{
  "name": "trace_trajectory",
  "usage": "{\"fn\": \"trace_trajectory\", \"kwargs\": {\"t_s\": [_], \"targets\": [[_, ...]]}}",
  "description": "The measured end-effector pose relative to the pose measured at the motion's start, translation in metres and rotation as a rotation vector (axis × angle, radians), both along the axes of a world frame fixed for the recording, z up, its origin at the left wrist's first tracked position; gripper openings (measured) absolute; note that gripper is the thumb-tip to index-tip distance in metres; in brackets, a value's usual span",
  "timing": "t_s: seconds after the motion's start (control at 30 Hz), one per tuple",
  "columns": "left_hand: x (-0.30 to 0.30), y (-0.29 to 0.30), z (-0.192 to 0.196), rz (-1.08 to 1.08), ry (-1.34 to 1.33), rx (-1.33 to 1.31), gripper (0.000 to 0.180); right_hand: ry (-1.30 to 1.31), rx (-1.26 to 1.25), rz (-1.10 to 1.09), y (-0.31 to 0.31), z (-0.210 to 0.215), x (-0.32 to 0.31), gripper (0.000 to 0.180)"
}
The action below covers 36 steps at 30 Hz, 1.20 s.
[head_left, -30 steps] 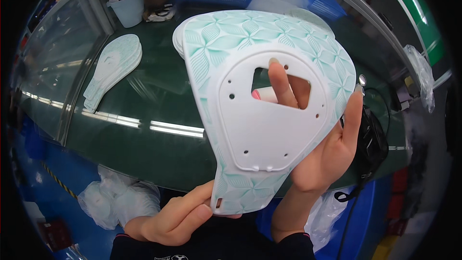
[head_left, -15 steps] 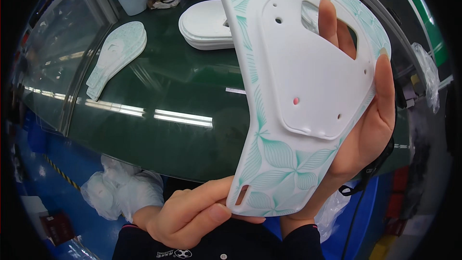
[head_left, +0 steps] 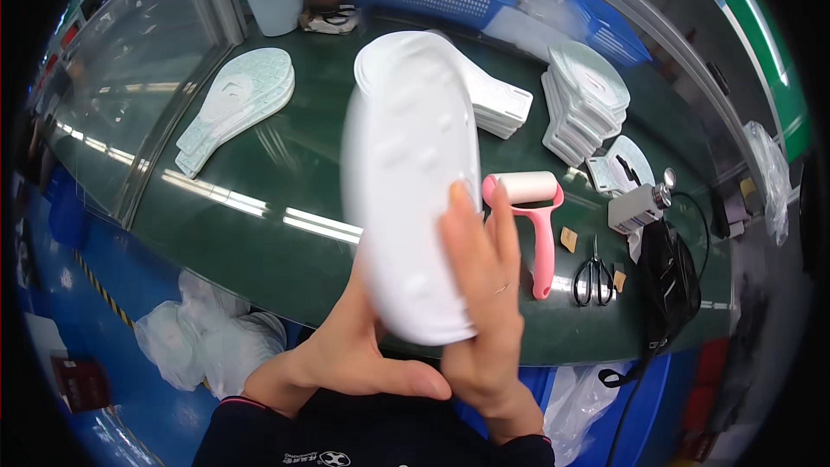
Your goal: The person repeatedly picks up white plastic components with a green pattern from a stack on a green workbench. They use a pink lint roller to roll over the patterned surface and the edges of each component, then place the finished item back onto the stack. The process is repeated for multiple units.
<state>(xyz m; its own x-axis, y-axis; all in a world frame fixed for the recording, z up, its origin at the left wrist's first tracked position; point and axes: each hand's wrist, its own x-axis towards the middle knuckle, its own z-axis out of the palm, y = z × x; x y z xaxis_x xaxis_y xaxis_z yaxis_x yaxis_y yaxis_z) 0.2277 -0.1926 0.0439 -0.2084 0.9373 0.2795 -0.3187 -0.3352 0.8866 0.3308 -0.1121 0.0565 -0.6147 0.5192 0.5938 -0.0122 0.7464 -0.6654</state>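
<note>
A white moulded panel (head_left: 411, 199) is held upright above the near edge of the green surface (head_left: 259, 164), pinched by the right hand (head_left: 484, 294) and supported underneath by the left hand (head_left: 346, 363). Inspection appears underway; 2 stacks (head_left: 584, 99) lie far right, with a pink lint roller (head_left: 536, 216) beside the panel.

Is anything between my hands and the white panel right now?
Nothing visible. The left hand and right hand both hold the white panel directly, lifted above the green table.
</note>
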Motion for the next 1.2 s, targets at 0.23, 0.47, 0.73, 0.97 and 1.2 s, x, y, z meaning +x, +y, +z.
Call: {"fn": "trace_trajectory", "kwargs": {"t_s": [0.23,0.47,0.73,0.97,1.2], "targets": [[-0.011,-0.004,0.019,0.023,-0.279,-0.014,0.082,-0.068,0.065,-0.079,-0.006,-0.015,0.028,0.075],[-0.02,-0.014,0.016,0.074,-0.358,-0.103,0.093,0.248,-0.904,0.148,-0.017,-0.04,0.048,0.089],[-0.015,-0.019,-0.01,-0.064,-0.848,0.323,0.092,0.508,-1.368,0.54,-0.028,-0.047,0.057,0.084],[-0.027,-0.022,0.006,0.432,0.119,-0.279,0.082,0.527,-1.315,0.487,-0.018,-0.03,0.044,0.061],[-0.013,-0.006,-0.001,-0.097,-0.056,-0.079,0.087,1.081,-1.415,0.732,0.022,0.02,0.024,0.082]]}}
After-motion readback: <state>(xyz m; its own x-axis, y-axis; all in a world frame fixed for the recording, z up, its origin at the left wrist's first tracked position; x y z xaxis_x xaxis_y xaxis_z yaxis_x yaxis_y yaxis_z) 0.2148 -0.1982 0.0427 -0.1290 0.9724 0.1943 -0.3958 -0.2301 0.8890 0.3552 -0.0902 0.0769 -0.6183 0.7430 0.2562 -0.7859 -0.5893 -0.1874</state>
